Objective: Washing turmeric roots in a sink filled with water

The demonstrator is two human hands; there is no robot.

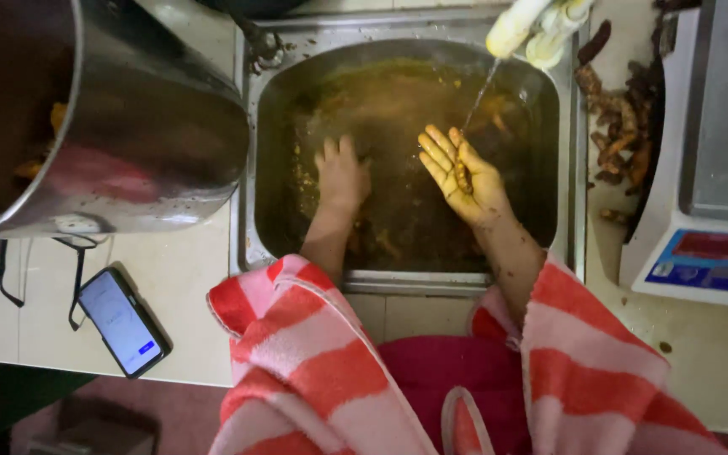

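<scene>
While lengthwise along right palm (465,173): pepper (463,177).

Pale tiled counter (187,278) spans frame, grout lines visible, surface speckled with brown bits near right edge. Large steel pot (120,118) stands at left, catching dim reflections. Dark phone (122,322) with lit screen lies near counter's front edge, black cord (10,278) beside it. White digital scale (709,211) sits at far right. Reddish-brown floor (162,413) shows below counter. Light low, warm, uneven.
</scene>
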